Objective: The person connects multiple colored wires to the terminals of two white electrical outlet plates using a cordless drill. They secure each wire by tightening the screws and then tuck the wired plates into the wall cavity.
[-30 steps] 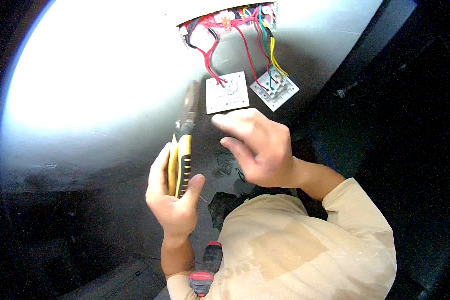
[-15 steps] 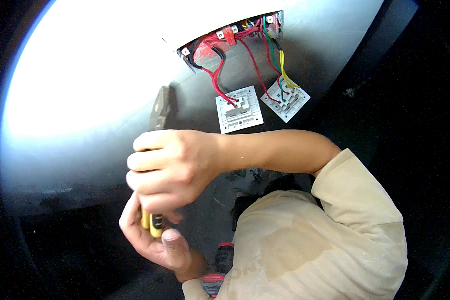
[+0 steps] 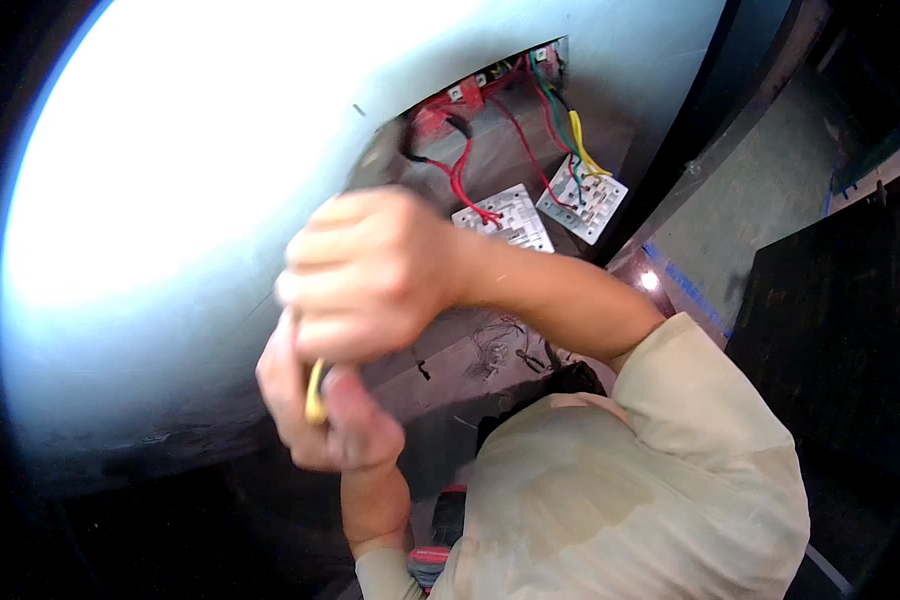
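A pair of pliers (image 3: 315,396) with yellow handles is in both my hands, its blurred metal head up by the left end of the wall box. My right hand (image 3: 370,280) is closed around the pliers from above. Below it, my left hand (image 3: 335,420) closes on the handle end, thumb on one side and fingers on the other. Just right of my right hand hangs a white wall plate (image 3: 520,215), back outward, with red wires in it; my wrist covers its lower part. Beside it hangs a second white plate (image 3: 590,200) with red, green and yellow wires.
A long wall box (image 3: 470,95) packed with red wires opens in the pale wall (image 3: 190,220). On the floor lie wire scraps (image 3: 492,345) and another hand tool (image 3: 532,360). A dark flat-sided object (image 3: 820,300) stands at the right.
Both hands and the pliers have moved up and right, bringing the pliers' head to the box's left end. The view has shifted and brightened, showing more floor at the right.
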{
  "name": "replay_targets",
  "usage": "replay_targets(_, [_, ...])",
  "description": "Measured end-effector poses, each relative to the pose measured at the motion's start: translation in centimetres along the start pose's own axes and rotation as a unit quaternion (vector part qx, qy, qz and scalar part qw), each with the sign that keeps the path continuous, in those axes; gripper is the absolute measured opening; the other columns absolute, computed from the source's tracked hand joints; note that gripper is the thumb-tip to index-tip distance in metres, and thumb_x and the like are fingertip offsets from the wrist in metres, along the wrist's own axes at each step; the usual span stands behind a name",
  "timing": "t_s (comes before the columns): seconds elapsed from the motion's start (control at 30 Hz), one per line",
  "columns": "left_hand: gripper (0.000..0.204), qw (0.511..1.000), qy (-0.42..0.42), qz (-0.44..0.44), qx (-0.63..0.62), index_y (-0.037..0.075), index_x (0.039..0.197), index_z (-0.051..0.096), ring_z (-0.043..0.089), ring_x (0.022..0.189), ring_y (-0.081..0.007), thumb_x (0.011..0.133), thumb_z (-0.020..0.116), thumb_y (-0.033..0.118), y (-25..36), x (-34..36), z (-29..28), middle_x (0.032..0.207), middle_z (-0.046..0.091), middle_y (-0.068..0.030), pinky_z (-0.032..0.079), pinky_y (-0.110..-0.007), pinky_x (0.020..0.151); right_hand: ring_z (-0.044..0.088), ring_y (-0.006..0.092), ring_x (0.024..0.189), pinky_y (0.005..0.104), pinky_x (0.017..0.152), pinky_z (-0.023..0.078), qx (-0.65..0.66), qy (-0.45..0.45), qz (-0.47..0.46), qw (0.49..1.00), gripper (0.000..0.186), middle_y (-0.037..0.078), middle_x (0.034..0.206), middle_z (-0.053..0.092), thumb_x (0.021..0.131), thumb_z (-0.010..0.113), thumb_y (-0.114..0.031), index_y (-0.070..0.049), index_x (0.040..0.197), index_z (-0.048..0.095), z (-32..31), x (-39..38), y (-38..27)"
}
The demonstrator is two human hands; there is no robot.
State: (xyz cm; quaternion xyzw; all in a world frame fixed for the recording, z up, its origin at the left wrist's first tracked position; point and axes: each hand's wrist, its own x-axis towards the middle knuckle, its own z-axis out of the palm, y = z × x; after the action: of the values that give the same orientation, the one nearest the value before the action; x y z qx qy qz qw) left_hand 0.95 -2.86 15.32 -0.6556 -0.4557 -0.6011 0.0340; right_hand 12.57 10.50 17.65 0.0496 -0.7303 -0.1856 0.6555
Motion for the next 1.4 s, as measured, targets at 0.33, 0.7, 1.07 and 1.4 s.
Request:
replay_targets(0.33, [0.046, 0.965, -0.155, 0.085, 0.191, -0.003, 0.137, 0.055, 0.064, 0.108, -0.0371, 0.102, 0.054, 0.026, 3.7, 2.6, -1.0, 0.127, 0.057, -0.0276, 0.056, -0.045, 0.089, 0.061, 0.0196, 0.066, 0.0303, 0.055, 0.046, 0.057, 0.026, 0.048, 0.997, 0.028, 0.008, 0.081, 0.063, 0.073, 0.068, -0.020, -0.011, 0.066, 0.042, -2.1, -0.2, 0.8])
replay_targets(0.7, [0.048, 0.942, -0.189, 0.109, 0.257, -0.002, 0.140, 0.052, 0.065, 0.101, -0.0356, 0.101, 0.056, 0.025, 5.8, 2.0, -2.0, 0.123, 0.057, -0.0280, 0.058, -0.042, 0.082, 0.061, 0.0206, 0.064, 0.0311, 0.054, 0.047, 0.113, 0.042, 0.053, 0.991, 0.030, 0.009, 0.080, 0.063, 0.083, 0.066, -0.017, -0.011, 0.066, 0.042, -2.7, 0.6, -0.1])
replay_targets(1.07, [0.037, 0.952, -0.081, 0.133, 0.263, -0.005, 0.127, 0.062, 0.065, 0.100, -0.0334, 0.101, 0.057, 0.022, 6.8, 1.3, -0.6, 0.108, 0.066, -0.0215, 0.054, -0.042, 0.086, 0.062, 0.0224, 0.064, 0.0332, 0.053, 0.046, 0.159, 0.061, 0.062, 0.983, 0.029, 0.010, 0.079, 0.064, 0.088, 0.063, -0.017, -0.011, 0.067, 0.043, -3.0, 1.2, -1.0])
replay_targets(1.4, [0.048, 0.932, -0.114, 0.181, 0.293, -0.005, 0.128, 0.058, 0.064, 0.078, -0.0298, 0.098, 0.062, 0.032, 6.3, 2.3, 0.0, 0.105, 0.061, -0.0259, 0.052, -0.039, 0.064, 0.063, 0.0230, 0.067, 0.0314, 0.056, 0.047, 0.144, 0.052, 0.068, 0.986, 0.030, 0.011, 0.081, 0.065, 0.085, 0.064, -0.016, -0.011, 0.066, 0.041, -3.8, 0.1, 1.3])
